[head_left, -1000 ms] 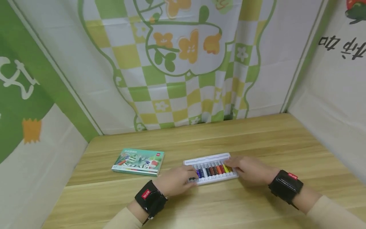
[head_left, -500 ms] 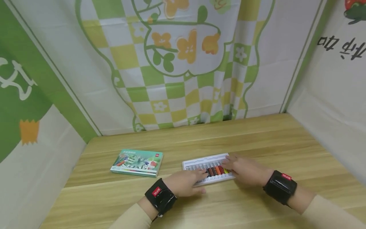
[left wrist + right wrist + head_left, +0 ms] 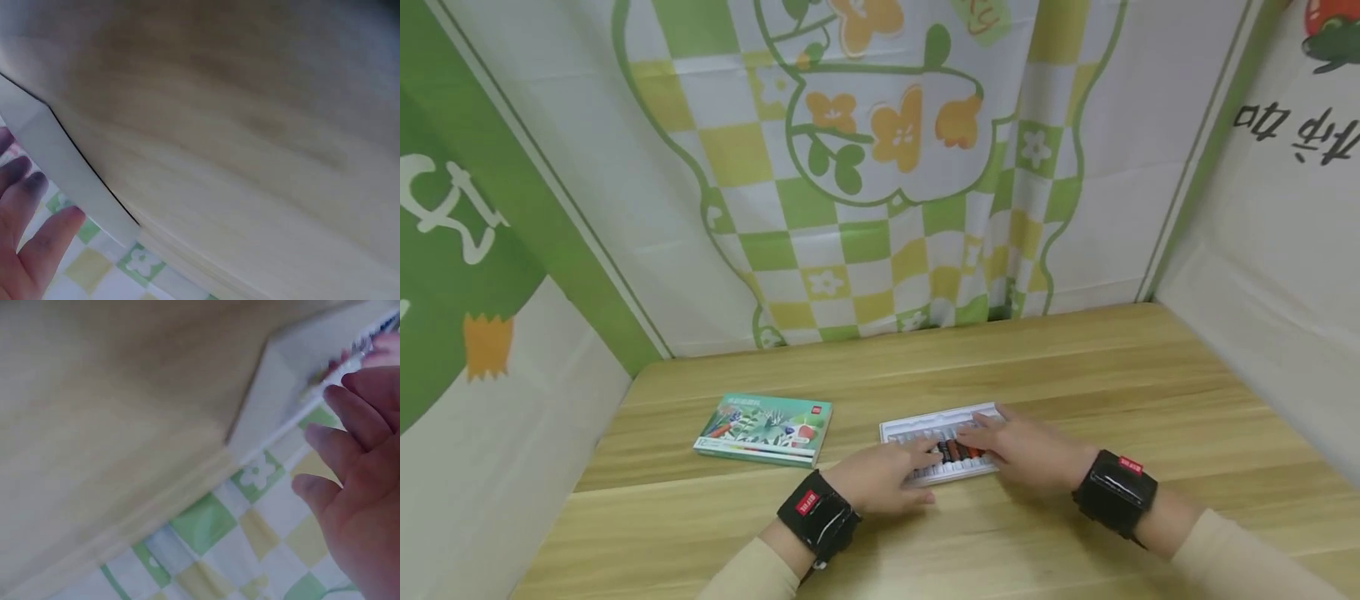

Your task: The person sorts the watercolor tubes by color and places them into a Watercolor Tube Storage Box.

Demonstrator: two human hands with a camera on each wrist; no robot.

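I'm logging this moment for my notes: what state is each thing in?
Paint tray: open, flat on the table, tubes partly covered by both hands.
Paint tubes: lying side by side in the tray.
Green box: closed, flat, untouched.
Left hand: fingers on the tray's left part.
Right hand: fingers on the tubes.

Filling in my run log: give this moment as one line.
left hand: rests on paint tray | right hand: rests on tray | box: on table
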